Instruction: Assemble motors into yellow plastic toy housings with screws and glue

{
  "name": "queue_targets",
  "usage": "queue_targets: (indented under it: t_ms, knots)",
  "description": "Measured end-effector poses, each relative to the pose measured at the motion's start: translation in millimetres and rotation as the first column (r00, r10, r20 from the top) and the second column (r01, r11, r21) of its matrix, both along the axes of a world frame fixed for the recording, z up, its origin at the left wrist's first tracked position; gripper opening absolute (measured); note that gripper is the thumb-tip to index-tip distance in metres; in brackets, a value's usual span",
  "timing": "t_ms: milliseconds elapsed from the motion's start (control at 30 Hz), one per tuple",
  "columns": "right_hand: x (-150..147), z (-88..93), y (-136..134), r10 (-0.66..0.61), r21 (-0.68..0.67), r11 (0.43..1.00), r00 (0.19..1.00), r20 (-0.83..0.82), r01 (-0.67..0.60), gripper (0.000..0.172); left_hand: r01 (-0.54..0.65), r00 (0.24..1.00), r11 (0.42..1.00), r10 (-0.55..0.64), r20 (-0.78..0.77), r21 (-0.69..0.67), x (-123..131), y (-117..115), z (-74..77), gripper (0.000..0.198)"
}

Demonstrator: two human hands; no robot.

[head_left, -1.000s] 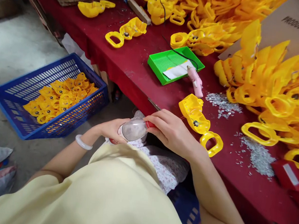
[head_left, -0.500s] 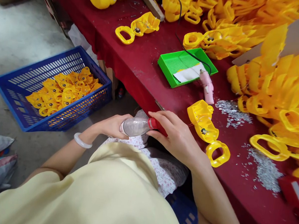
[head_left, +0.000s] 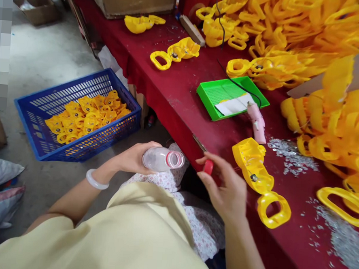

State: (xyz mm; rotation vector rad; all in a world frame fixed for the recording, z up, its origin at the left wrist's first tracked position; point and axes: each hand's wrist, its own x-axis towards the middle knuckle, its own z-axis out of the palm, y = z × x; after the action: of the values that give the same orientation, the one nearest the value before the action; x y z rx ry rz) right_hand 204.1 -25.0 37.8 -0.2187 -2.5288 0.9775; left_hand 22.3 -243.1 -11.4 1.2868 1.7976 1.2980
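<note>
A clear plastic bottle [head_left: 157, 159] is tilted over my lap, its uncapped mouth toward the right. My left hand [head_left: 133, 159] is wrapped round its base end. Just right of the mouth, my right hand [head_left: 225, 184] pinches a red bottle cap [head_left: 208, 167], apart from the bottle. Beyond the right hand, on the red-covered table [head_left: 169, 95], lies a yellow plastic shell [head_left: 253, 165] with a ring-shaped handle and a small dark round part in it.
A blue crate [head_left: 31, 119] of yellow parts stands on the floor at left. On the table are a green basket [head_left: 206, 99], a pink tool [head_left: 257, 123] with a black cord, piles of small metal pieces [head_left: 290, 155] and a large heap of yellow parts [head_left: 313, 33].
The red cap has come off the bottle; my right hand has moved right and slightly down with it. The bottle's mouth now faces more toward me. The view has shifted.
</note>
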Motion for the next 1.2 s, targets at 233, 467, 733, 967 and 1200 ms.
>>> queue_targets:
  t_ms: [233,467,733,967,1200]
  knots:
    - [-13,-108.8,-43,0.109,-0.181,0.982,0.923,0.369,-0.043,0.027,-0.045,0.924,0.893,0.207,-0.320,0.447,-7,0,44.2,0.053]
    - [-19,-135.5,-67,0.126,-0.155,0.986,0.908,0.399,-0.069,0.028,0.025,0.834,0.818,0.300,-0.462,0.575,-13,3,90.4,0.035]
    - [-19,-148.8,-77,0.186,-0.182,0.977,0.868,0.461,-0.113,0.031,0.165,0.722,0.769,0.333,-0.607,0.618,-16,5,122.5,0.035]
    - [-18,-141.5,-84,0.217,-0.192,0.971,0.854,0.474,-0.140,0.029,0.191,0.575,0.802,0.376,-0.727,0.566,-16,4,159.4,0.023]
    - [-19,-139.2,-86,0.215,-0.191,0.972,0.855,0.471,-0.139,0.025,0.192,0.457,0.791,0.452,-0.766,0.581,-11,3,186.6,0.018]
